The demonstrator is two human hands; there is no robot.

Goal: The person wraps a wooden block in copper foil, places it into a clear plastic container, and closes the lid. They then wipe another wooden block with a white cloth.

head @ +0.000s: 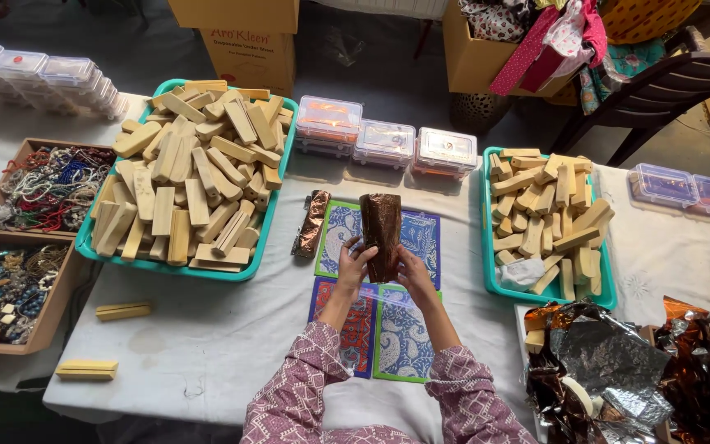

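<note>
1. From my head-mounted view, both of my forearms reach up from the bottom edge, converging toward the centre of the frame.
2. My left hand [354,265] is raised, wrist bent slightly inward, fingers curled and closed in a grip, thumb up near the fingertips.
3. My right hand [413,271] mirrors it just beside, fingers likewise closed in a grip, palm turned toward the left hand.
4. Both arms wear patterned pink-and-white sleeves down to the wrists, elbows spread apart.

Both hands [384,267] around foil-wrapped block [381,230]
</note>
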